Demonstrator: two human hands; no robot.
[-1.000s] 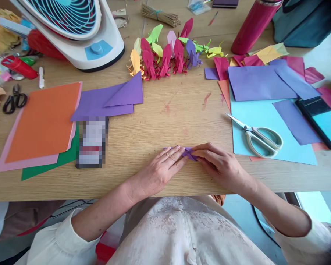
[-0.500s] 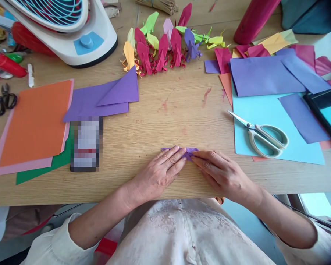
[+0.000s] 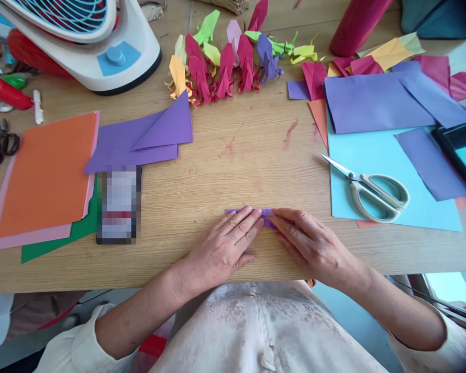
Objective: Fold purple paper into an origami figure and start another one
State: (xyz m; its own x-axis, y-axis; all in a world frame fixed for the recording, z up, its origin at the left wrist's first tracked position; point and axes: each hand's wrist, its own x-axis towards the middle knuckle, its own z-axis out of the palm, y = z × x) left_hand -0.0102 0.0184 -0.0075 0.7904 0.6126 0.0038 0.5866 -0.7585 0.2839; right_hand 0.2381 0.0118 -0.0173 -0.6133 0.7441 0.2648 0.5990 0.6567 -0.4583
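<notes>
A small piece of folded purple paper (image 3: 268,219) lies on the wooden table close to its front edge, mostly covered by my hands. My left hand (image 3: 227,243) rests flat over its left part, fingers stretched out and pressing down, thumb apart. At the paper's right end, my right hand (image 3: 314,243) is closed, the thumb and fingertips pinching the edge. The fingertips of both hands are close together. How the paper is folded beneath the fingers is hidden.
Scissors (image 3: 373,192) lie on light-blue paper (image 3: 349,155) at right. A phone (image 3: 118,204), orange paper (image 3: 48,176) and purple sheets (image 3: 151,132) are at left. Several origami figures (image 3: 226,67) stand at the back, beside a white fan (image 3: 140,46). A red cylinder (image 3: 359,26) stands behind.
The left thumb now shows, spread out from under the hand. My right fingertips have shifted slightly left on the purple paper. The camera view has moved a little.
</notes>
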